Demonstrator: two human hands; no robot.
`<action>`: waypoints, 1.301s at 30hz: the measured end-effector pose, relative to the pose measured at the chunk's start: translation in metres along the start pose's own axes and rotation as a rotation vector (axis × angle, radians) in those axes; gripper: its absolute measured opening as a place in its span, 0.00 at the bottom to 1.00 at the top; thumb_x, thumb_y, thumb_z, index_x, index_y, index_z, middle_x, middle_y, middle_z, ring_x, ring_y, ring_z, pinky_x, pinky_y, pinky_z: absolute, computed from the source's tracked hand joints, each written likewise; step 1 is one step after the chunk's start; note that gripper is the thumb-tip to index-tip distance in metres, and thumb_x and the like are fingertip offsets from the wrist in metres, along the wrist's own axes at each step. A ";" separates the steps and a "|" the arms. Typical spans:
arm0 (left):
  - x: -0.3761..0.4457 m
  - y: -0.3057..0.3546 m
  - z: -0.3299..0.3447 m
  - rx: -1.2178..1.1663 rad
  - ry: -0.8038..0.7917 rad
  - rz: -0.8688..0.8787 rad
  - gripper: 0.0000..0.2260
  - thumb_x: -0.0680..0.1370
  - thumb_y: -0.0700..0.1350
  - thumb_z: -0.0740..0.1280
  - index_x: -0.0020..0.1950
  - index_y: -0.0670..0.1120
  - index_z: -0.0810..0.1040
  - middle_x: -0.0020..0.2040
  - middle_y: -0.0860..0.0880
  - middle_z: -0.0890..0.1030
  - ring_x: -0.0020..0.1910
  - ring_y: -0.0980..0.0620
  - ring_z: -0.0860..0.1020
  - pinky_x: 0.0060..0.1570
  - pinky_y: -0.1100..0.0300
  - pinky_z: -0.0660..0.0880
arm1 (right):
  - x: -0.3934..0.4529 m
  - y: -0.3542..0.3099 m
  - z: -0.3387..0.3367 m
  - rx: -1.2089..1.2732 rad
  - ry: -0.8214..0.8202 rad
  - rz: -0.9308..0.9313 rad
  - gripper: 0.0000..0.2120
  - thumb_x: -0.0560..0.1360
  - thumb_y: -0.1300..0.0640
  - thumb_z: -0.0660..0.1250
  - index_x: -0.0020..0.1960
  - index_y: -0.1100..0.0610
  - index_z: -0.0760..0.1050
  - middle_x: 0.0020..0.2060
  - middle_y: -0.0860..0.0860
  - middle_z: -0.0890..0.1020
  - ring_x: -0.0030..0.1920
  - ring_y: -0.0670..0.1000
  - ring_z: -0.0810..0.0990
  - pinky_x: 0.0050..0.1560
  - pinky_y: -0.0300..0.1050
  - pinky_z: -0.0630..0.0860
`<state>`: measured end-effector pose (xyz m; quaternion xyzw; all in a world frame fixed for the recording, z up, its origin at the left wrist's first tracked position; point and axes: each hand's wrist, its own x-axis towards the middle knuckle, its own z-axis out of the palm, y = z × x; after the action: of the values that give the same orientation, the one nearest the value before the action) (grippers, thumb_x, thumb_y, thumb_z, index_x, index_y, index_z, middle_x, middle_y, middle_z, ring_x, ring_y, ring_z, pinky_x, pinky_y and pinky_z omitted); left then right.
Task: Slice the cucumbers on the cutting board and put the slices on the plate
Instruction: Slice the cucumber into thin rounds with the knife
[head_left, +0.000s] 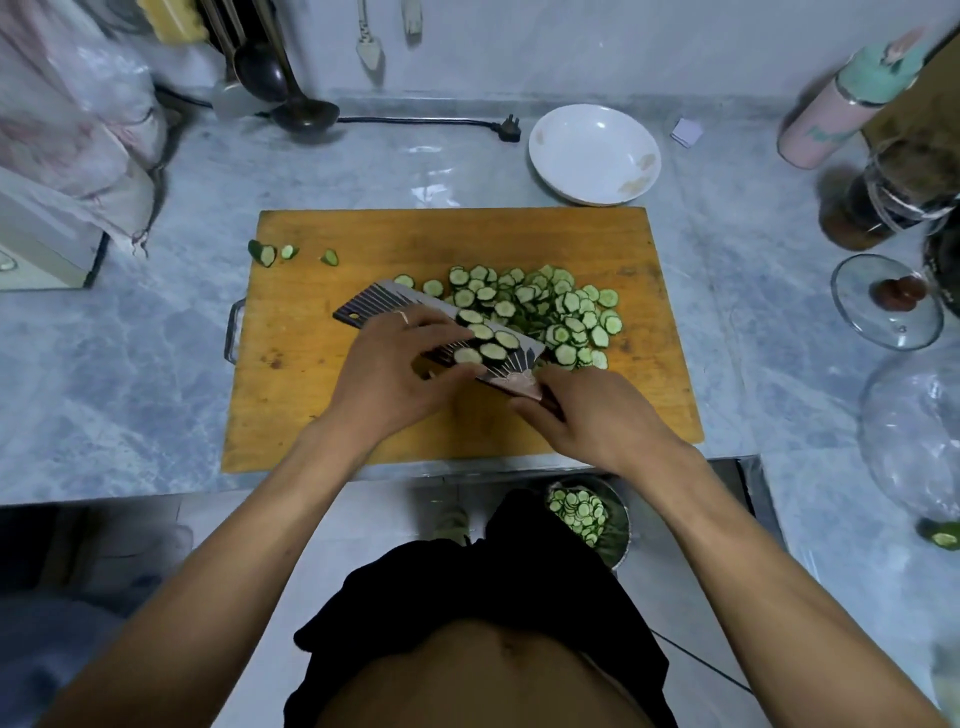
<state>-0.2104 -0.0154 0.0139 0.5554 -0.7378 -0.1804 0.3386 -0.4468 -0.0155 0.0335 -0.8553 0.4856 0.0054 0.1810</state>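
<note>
Two hands: both on the knife (441, 332), blade laid flat and tilted over the board (363, 405).
Right hand (587, 415): closed around the handle, apparently.
Left hand (395, 374): fingers pressing slices onto the blade.
Slices (545, 306): heaped mid-board; a few on the blade.
Plate (595, 153): beyond the board's far right corner.
Ends (265, 253): board's left edge.

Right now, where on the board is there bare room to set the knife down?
The board is bare along its far strip, below the plate, and across its left side, between the three end pieces and the near edge. The right middle is crowded: the slice pile, the knife and both hands.
</note>
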 end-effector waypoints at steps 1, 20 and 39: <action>0.008 0.000 0.001 -0.013 -0.097 -0.028 0.16 0.73 0.59 0.72 0.53 0.50 0.86 0.51 0.52 0.83 0.51 0.54 0.79 0.53 0.55 0.76 | 0.000 0.002 -0.002 -0.037 -0.003 -0.007 0.21 0.80 0.36 0.54 0.42 0.53 0.64 0.27 0.48 0.66 0.26 0.51 0.63 0.27 0.48 0.57; 0.091 0.025 0.057 -0.009 -0.430 -0.096 0.12 0.73 0.56 0.74 0.53 0.53 0.85 0.53 0.51 0.80 0.54 0.51 0.75 0.54 0.53 0.72 | -0.007 0.049 -0.018 -0.141 0.020 -0.087 0.21 0.80 0.36 0.54 0.43 0.54 0.63 0.36 0.56 0.81 0.36 0.64 0.79 0.31 0.50 0.66; 0.103 0.025 0.055 0.081 -0.476 -0.075 0.16 0.77 0.37 0.62 0.58 0.50 0.84 0.60 0.49 0.81 0.61 0.48 0.76 0.60 0.52 0.73 | 0.007 0.057 -0.028 -0.164 -0.048 -0.119 0.21 0.80 0.36 0.54 0.43 0.53 0.64 0.37 0.53 0.80 0.37 0.59 0.79 0.32 0.49 0.65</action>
<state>-0.2822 -0.1105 0.0216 0.5375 -0.7822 -0.2887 0.1257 -0.4952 -0.0562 0.0409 -0.8941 0.4275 0.0548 0.1219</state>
